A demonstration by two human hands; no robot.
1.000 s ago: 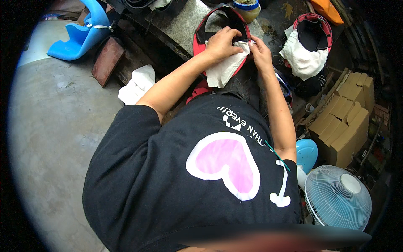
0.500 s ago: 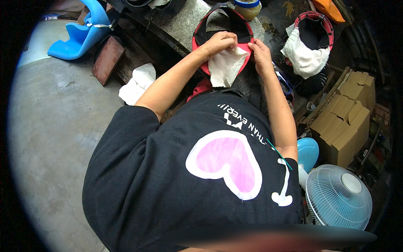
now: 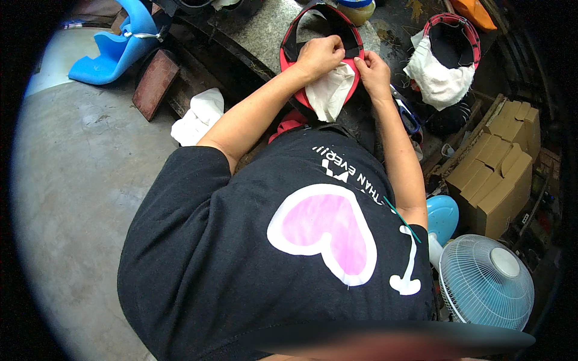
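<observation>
A red and black cap point(image 3: 290, 45) lies turned up in front of me, its inside showing. White cloth point(image 3: 328, 96) drapes over its near side, on the brim. My left hand point(image 3: 322, 55) is closed, fingers bent over the cap's inner edge at the top of the cloth; exactly what its fingertips grip is hidden. At the cap's right edge, my right hand point(image 3: 374, 72) pinches the red rim between thumb and fingers. To the right rests a second red and black cap point(image 3: 451, 45), with a white cloth point(image 3: 444, 84) laid across its near side.
A jar with a blue lid point(image 3: 356, 8) stands behind the cap. Blue-handled scissors point(image 3: 409, 119) lie right of my right forearm. White cloth point(image 3: 198, 117) sits at the left. Cardboard boxes point(image 3: 494, 174) and a fan point(image 3: 486, 280) are on the right; a blue plastic piece point(image 3: 108, 57) is far left.
My left hand has shifted slightly right along the cap, closer to my right hand. The cap has moved a little right, and the cloth on it hangs less far toward me.
</observation>
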